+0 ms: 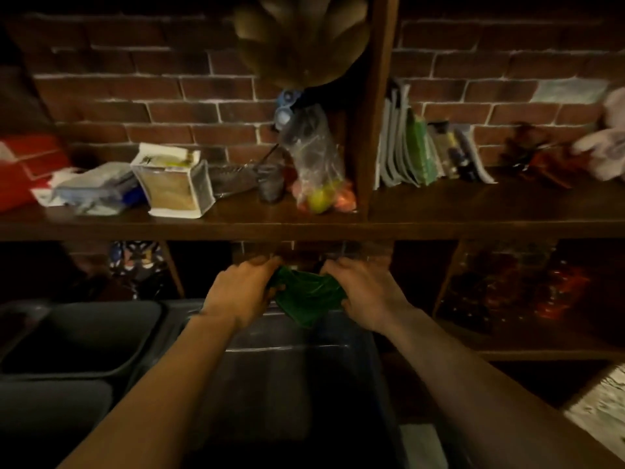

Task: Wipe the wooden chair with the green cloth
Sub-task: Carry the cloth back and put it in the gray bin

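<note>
A crumpled green cloth (306,294) hangs between both my hands, just below the edge of a wooden shelf. My left hand (241,292) grips its left side and my right hand (367,292) grips its right side, fingers closed on the fabric. The cloth is held over the far rim of a dark plastic bin (358,340). No wooden chair shows in this dim view.
A wooden shelf (439,214) against a brick wall carries a white box (174,184), a plastic bag of fruit (318,170), upright booklets (412,147) and a red box (23,170). Grey bins (77,336) stand at the lower left. A lower shelf compartment (514,299) lies right.
</note>
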Available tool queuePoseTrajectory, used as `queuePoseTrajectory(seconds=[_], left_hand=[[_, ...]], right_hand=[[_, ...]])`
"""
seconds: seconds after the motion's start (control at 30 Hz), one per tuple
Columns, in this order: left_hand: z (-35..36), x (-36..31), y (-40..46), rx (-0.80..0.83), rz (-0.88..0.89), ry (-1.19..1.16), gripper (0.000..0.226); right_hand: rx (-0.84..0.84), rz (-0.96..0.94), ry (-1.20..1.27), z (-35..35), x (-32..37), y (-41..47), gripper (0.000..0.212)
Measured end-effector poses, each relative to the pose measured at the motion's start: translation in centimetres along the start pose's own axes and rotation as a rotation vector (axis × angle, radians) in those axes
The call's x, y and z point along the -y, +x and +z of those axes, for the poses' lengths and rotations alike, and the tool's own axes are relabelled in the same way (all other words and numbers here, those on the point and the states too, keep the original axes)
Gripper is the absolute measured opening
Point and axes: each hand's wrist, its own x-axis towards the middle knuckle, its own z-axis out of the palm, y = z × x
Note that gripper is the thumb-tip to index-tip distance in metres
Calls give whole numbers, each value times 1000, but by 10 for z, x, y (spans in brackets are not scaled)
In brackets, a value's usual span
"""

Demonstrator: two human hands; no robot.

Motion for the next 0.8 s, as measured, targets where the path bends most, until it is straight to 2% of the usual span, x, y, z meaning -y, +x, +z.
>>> queuePoseTrajectory(seconds=[0.17, 0.37, 0.47, 0.6, 0.7, 0.8], left_hand=[[69, 55, -1, 139, -74, -49, 43], [171, 75, -28, 292, -128, -148, 39], [223, 74, -49, 445, -188, -103, 50], [275, 63, -73, 590, -230, -124, 53], [300, 52, -91, 696, -225, -181, 70], [315, 44, -106, 726, -168, -254, 83]], right_hand=[[162, 25, 85, 82, 17, 35, 61], [379, 50, 120, 184, 19, 27, 65], [453, 56, 154, 233, 18, 11, 61], [613, 69, 207, 288, 18, -19, 63], [686, 66, 212, 316, 20, -42, 62], [710, 10, 185, 330, 20, -55, 79]])
